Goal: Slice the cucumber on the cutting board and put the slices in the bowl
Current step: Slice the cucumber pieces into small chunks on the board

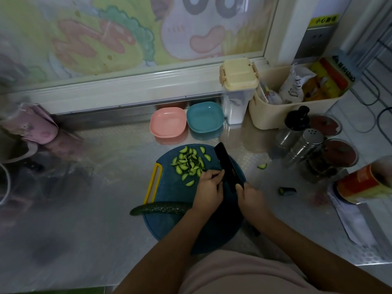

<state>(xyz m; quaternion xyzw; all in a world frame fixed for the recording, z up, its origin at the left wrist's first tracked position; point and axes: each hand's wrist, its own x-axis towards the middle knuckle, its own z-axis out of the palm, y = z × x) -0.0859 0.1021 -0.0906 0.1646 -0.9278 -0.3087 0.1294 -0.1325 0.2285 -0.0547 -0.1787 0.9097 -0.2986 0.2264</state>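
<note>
I'm gripping the knife [226, 164] in my right hand [250, 197]; my left hand [209, 187] is curling against the blade, can't tell what it's holding. Slices [188, 163] are sitting by the cutting board's [169, 187] far edge, cucumber [161, 208] overhanging its left edge.

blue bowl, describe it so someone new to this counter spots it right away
Start at the round cutting board mid-counter and look past its far edge. Two shallow square bowls sit side by side there. The blue bowl is the right one, beside the cream-lidded container; the pink bowl is left.
</note>
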